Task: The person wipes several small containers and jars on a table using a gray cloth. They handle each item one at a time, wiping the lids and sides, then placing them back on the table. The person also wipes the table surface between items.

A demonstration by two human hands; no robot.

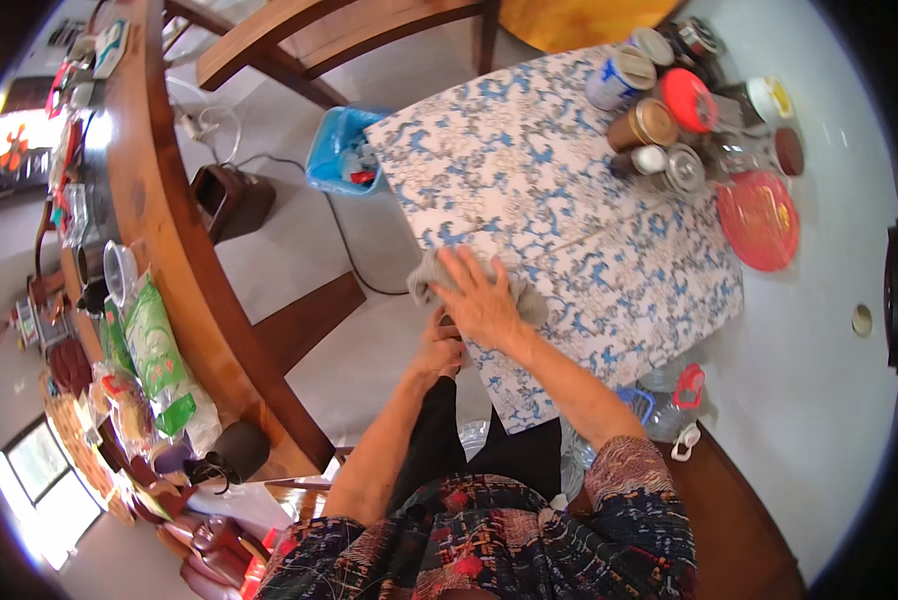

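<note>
A table with a white, blue and grey patterned cover [559, 190] stands before me. My right hand [481, 305] lies flat with fingers spread on a crumpled grey cloth [429, 278], pressing it against the cover near the left edge. Part of the cloth sticks out past my fingers towards that edge. Just below it, at the table's edge, is my left hand [441, 348], its fingers curled together. Whatever they close on is hidden from view.
Jars with a red-lidded one [689, 100] crowd the far right corner, beside a red plate [758, 221]. A blue bin [334, 150] and a brown bin [231, 203] stand left. A wooden counter [184, 270] holds bags. Plastic bottles [674, 408] stand below the table's right side.
</note>
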